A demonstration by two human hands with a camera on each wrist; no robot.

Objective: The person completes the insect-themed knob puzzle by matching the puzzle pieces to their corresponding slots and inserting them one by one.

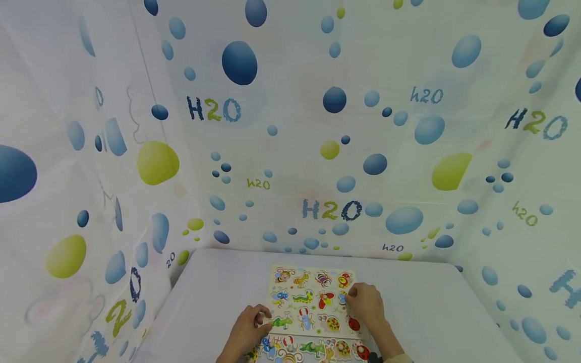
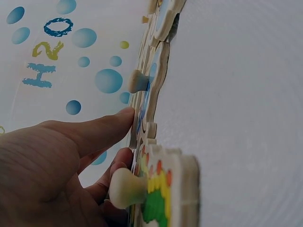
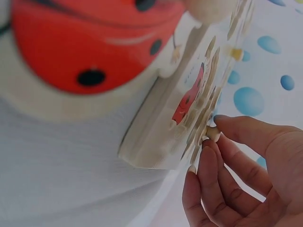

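A wooden insect puzzle board [image 1: 313, 305] lies on the table, filled with picture pieces. My right hand [image 1: 365, 304] is at its right edge and pinches the small knob [image 3: 213, 134] of a puzzle piece with a blue part [image 1: 342, 297], between thumb and fingers. This piece lies at or just over the board. My left hand [image 1: 248, 326] rests by the board's lower left corner, beside a green insect piece [image 1: 282, 321]. In the left wrist view its thumb [image 2: 111, 126] touches the board edge, fingers loosely bent.
Several loose knobbed insect pieces [image 1: 313, 348] lie along the near side of the board. A ladybug piece [image 3: 94, 47] looms close in the right wrist view. White table [image 1: 218, 282] extends to both sides, with a bubble-printed curtain [image 1: 290, 151] behind.
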